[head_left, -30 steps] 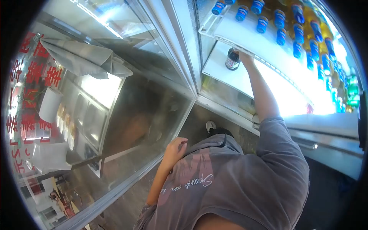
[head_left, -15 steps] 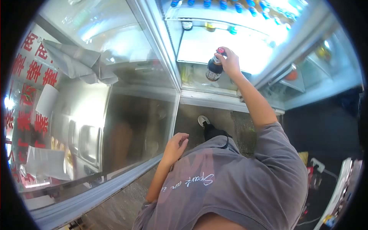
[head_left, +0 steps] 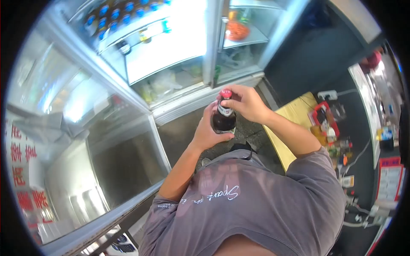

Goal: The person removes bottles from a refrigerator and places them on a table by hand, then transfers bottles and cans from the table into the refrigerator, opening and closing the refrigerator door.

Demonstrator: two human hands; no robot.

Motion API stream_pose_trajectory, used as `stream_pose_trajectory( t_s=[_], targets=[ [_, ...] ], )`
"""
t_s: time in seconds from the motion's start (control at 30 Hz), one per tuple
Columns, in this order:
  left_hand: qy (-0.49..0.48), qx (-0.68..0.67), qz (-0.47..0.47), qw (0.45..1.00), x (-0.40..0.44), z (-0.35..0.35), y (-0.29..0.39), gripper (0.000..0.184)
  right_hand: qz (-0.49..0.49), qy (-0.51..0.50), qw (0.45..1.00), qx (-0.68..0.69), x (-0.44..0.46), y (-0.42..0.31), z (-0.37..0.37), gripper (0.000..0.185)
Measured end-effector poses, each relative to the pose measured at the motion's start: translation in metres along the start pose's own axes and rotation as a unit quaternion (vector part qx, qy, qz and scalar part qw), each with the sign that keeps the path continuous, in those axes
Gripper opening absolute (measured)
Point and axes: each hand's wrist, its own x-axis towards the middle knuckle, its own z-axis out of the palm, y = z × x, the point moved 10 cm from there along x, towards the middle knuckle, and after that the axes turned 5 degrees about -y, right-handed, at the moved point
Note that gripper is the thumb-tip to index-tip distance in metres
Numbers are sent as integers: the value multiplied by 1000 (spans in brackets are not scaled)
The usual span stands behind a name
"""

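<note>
A dark glass bottle (head_left: 224, 121) with a red cap is held upright in front of my body, between both hands. My left hand (head_left: 208, 130) wraps round the lower part of the bottle, thumb on the near side. Fingers of my right hand (head_left: 244, 103) close round the neck just under the red cap. Behind the hands stands the lit fridge (head_left: 164, 59), with rows of blue-capped bottles (head_left: 124, 18) on its upper shelf and a few bottles on the shelf below.
An open glass door (head_left: 124, 141) is at the left. At the right are a wooden tabletop (head_left: 288, 123) with bottles and jars beyond it, a white power strip and cables. An orange item (head_left: 236, 31) sits in the fridge's right section.
The bottle has come out of the fridge to the front of my body. My left hand has risen and taken hold of its lower part. The view has turned rightward.
</note>
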Motion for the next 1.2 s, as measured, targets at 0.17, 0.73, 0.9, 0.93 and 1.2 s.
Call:
stream_pose_trajectory(
  t_s=[0.17, 0.73, 0.9, 0.93, 1.2],
  targets=[
    [-82, 37, -36, 995, 20, 97, -1, 89, 48, 88, 994, 37, -95, 8, -53, 29],
    [-257, 58, -101, 959, 23, 375, -3, 78, -29, 277, 929, 243, -380, 105, -170, 61],
    [-269, 137, -90, 949, 11, 423, 13, 78, -44, 299, 921, 247, -432, 115, -177, 59],
    [-273, 137, -92, 948, 7, 432, 15, 78, -48, 305, 917, 253, -442, 116, -178, 58],
    [-387, 168, -61, 904, -18, 509, 27, 82, -57, 393, 882, 252, -520, 108, -186, 39]
  ],
)
